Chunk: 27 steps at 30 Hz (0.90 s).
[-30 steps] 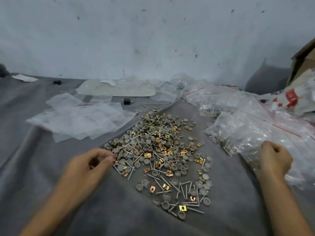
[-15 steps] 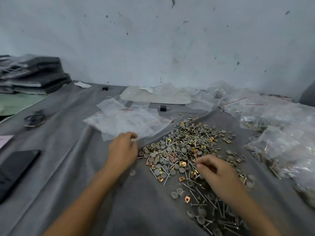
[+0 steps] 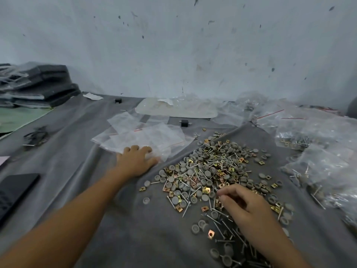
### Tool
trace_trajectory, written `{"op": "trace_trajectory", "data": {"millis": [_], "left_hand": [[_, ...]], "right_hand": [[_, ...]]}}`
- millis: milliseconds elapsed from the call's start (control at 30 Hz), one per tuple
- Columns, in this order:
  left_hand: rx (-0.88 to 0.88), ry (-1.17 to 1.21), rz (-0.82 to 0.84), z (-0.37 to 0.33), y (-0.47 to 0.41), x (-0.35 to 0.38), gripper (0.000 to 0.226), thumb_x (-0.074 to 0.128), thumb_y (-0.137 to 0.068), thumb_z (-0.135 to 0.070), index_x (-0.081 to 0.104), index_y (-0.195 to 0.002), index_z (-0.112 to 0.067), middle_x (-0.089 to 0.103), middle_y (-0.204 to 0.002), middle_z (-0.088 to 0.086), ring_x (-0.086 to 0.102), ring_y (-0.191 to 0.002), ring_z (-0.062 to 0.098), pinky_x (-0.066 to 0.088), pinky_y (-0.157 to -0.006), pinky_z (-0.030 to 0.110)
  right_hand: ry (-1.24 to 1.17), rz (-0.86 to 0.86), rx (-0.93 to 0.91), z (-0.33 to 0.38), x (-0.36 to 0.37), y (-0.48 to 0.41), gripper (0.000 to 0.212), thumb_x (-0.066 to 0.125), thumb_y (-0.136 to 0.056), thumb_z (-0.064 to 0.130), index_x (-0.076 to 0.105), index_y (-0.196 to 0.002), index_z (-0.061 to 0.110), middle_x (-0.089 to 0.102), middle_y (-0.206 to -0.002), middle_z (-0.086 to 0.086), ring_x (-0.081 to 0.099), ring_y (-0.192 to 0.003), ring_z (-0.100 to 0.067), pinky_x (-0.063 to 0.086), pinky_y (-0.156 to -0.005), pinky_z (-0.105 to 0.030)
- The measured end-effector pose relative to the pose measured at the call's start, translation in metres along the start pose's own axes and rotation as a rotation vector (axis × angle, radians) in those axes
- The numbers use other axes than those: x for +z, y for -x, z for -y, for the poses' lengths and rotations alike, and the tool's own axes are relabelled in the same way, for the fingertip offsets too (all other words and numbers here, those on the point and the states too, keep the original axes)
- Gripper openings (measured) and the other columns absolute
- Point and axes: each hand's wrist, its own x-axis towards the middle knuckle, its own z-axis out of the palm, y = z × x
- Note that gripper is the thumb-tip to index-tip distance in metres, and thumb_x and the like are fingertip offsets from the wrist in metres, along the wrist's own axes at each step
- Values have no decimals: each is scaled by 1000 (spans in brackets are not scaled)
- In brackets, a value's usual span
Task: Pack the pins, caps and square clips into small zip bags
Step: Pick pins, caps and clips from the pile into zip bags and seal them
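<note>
A loose heap of grey round caps, metal pins and brass square clips (image 3: 212, 167) lies on the grey cloth (image 3: 81, 171). My right hand (image 3: 243, 205) hovers low over the heap's near side, fingers curled, thumb and forefinger pinching some brass square clips (image 3: 218, 204). My left hand (image 3: 135, 161) lies flat, fingers spread, with its fingertips on the near edge of a stack of empty small zip bags (image 3: 143, 137) left of the heap. What is under the right palm is hidden.
Filled zip bags (image 3: 320, 167) are piled along the right side. A clear plastic sheet (image 3: 177, 110) and a small black block (image 3: 184, 123) lie behind the heap. A black phone (image 3: 13, 188) sits at the left; dark folded stacks (image 3: 36, 84) stand at the back left.
My left hand moved from the heap's left edge up onto the empty bags. My right hand came off the filled bags at the right and onto the heap. The view swung left.
</note>
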Motion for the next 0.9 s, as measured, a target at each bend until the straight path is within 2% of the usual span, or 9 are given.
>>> {"op": "trace_trajectory", "data": {"millis": [133,200,300,367,433,567,667,767,900], "left_hand": [[3,35,-35,0,37,-1,41,41,-100,-57,58,-131,-35,52,-142,7,44,-132,35,34,-106,53],[-34,38,-58,3,53,-5,39,38,-102,-53,63,-126,-34,47,-150,6,38,-140,33,27,-112,54],[-33,164,-228,7,75,-17,30,50,-102,-37,73,-118,-27,48,-153,6,38,-142,30,30,-110,47],[7,267,-360,9,87,-26,17,63,-95,-29,76,-98,-19,67,-124,2,56,-123,28,42,-94,42],[-8,391,-404,8,99,-34,9,69,-90,-31,69,-89,-22,71,-100,-7,64,-103,23,47,-82,37],[-6,494,-554,1,112,-39,30,70,-88,-49,54,-76,-27,63,-78,-19,60,-76,11,41,-62,32],[-18,441,-743,-3,109,-38,33,73,-90,-42,46,-77,-26,54,-81,-17,52,-79,16,43,-70,38],[-140,366,-811,0,98,-35,30,76,-91,-25,50,-94,-11,54,-100,10,48,-92,31,36,-84,42],[-259,408,-683,10,84,-40,61,79,-82,-50,44,-108,-7,46,-120,19,44,-112,39,36,-97,49]], "right_hand": [[-40,-21,-17,1,1,4,18,65,-93,29,69,-94,47,69,-75,12,59,-61,-5,41,-52,-16],[-64,-24,-12,1,3,5,18,66,-94,27,69,-95,45,69,-74,11,58,-58,-5,41,-51,-16],[-85,-7,10,0,6,4,16,65,-94,29,69,-96,44,68,-75,8,58,-58,-8,44,-52,-23],[-116,13,21,0,6,3,14,64,-94,30,69,-96,43,67,-72,7,53,-56,-5,42,-51,-24],[-132,34,20,1,7,3,13,64,-95,30,70,-96,42,65,-70,5,50,-54,-6,40,-50,-24],[-176,66,8,6,12,4,13,64,-96,27,71,-94,38,60,-63,6,44,-51,-6,35,-48,-22],[-172,97,6,9,14,4,16,64,-97,25,70,-91,38,60,-62,10,43,-49,-2,35,-48,-17],[-149,97,17,10,14,4,16,64,-97,23,72,-89,35,60,-60,11,44,-47,-1,34,-47,-16],[-149,103,21,11,16,2,17,64,-97,23,72,-89,35,60,-59,11,44,-46,-1,33,-47,-16]]}}
